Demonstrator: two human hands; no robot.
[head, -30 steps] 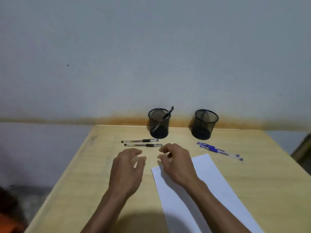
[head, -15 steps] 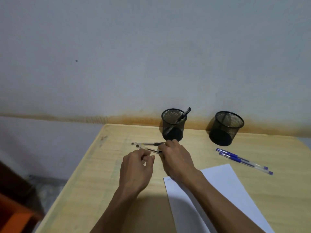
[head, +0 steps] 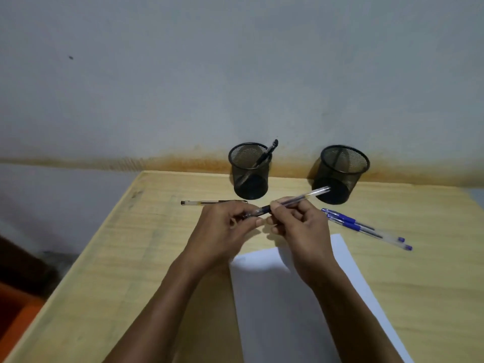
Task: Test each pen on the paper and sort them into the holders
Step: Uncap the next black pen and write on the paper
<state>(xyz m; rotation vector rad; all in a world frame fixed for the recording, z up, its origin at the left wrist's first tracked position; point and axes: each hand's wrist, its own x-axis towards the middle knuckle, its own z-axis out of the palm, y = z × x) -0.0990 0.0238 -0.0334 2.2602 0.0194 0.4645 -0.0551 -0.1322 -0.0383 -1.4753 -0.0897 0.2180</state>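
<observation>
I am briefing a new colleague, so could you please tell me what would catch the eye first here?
Both hands, left hand and right hand, hold a clear pen mid-table above the white paper. Behind stand two black mesh holders; the left holder contains one pen.

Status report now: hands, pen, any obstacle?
Both hands, left and right, grip one black pen above table. Paper unmarked. Nothing in the way.

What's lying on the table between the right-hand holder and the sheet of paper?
In the head view, two blue pens lie side by side on the table, between the right holder and the paper.
</observation>
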